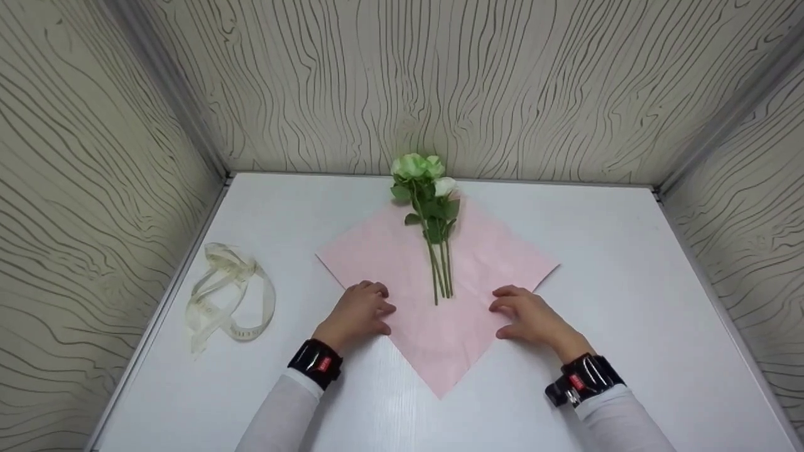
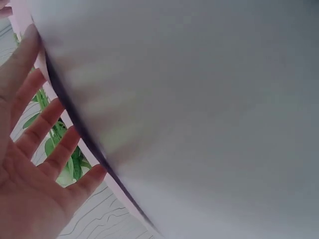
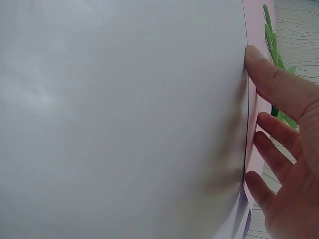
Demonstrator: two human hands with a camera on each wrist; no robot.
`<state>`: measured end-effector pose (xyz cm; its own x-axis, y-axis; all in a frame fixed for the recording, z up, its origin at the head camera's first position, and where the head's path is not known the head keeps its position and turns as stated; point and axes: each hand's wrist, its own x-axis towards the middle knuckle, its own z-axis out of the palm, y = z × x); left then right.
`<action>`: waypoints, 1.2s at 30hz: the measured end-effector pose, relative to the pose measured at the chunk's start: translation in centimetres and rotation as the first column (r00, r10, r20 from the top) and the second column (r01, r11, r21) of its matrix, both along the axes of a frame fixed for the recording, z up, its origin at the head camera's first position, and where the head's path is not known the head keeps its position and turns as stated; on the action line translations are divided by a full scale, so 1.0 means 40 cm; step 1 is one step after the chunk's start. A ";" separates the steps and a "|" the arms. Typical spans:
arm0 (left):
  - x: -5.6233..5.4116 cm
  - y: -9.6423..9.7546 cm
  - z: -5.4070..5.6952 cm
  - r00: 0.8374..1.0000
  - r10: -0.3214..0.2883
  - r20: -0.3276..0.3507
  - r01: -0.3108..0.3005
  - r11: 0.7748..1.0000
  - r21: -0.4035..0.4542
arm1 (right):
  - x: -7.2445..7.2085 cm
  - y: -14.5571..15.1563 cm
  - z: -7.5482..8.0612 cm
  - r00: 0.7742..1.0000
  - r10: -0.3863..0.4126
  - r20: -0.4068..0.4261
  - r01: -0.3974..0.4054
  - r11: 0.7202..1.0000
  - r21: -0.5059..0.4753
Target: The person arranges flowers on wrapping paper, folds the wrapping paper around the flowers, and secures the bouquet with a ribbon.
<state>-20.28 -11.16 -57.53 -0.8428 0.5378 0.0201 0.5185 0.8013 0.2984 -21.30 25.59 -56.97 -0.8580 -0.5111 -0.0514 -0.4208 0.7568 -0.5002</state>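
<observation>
- Beyond both hands: wall panel point(image 1: 301, 81), cream with dark wavy wood-grain lines; similar panels to either side.
- Beneath both hands: white tabletop point(image 1: 609, 245), glossy, pale reflections in both wrist views.
- Between the hands and extending past them: pink wrapping paper point(image 1: 449, 345), laid flat as a diamond. Near corner points toward the person, between the forearms; side corners lie farther out than the fingertips of each hand.
- Ahead of and between the hands: bunch of roses point(image 1: 432, 213), lying on the paper. Green stems run toward the person, cut ends about midway between the hands; heads at the far end, over the paper's far corner.
- To the left of the left hand, well apart: cream ribbon point(image 1: 242, 270), loosely looped on the table, printed marks on one stretch.
- Left hand point(image 1: 358, 311): at the paper's near left edge. Wide; fingers spread and slightly bent, thumb apart, tips along the edge.
- Right hand point(image 1: 531, 314): at the near right edge, roughly mirroring the left. Wide; thumb and fingers well separated, tips along the edge. Exact fingertip pressure on either side: cannot tell.
- Just behind each hand: black wrist strap point(image 1: 316, 363) with red label, above a white cuff.
- Farthest from the hands within the bunch: pale green blooms point(image 1: 411, 166), and a whiter bloom point(image 1: 445, 186) just beside them.
</observation>
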 end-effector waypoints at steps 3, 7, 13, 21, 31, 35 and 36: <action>-0.004 0.003 0.001 1.000 0.015 -0.001 -0.015 1.000 0.013 | -0.003 -0.002 0.004 1.000 0.016 -0.020 -0.017 1.000 -0.005; -0.007 0.008 0.003 0.999 0.044 0.011 -0.044 0.997 0.057 | -0.004 -0.003 0.003 1.000 0.011 -0.012 -0.011 1.000 -0.008; -0.011 0.009 0.007 0.996 0.073 0.046 -0.078 0.988 0.133 | -0.004 0.002 -0.004 0.999 0.032 -0.032 -0.033 0.999 -0.027; -0.012 0.005 0.018 0.974 0.106 0.201 -0.139 0.977 0.162 | -0.010 0.017 -0.005 0.999 0.032 0.041 -0.025 0.988 -0.153; -0.011 -0.034 0.021 0.965 -0.011 0.263 -0.050 0.973 0.224 | -0.020 0.028 0.007 0.999 0.028 0.035 -0.021 0.984 -0.175; -0.011 -0.046 0.017 0.968 0.021 0.252 -0.089 0.961 0.262 | -0.029 0.029 0.008 0.999 0.023 0.043 -0.016 0.986 -0.167; -0.011 -0.048 0.018 0.970 0.030 0.243 -0.096 0.960 0.263 | -0.031 0.028 0.008 0.999 0.020 0.047 -0.012 0.987 -0.163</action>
<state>-20.71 -13.07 -56.82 -0.8733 0.4852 -0.0445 0.3587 0.7021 0.6152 -22.54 26.70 -56.66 -0.8480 -0.5299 -0.0076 -0.4047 0.6569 -0.6362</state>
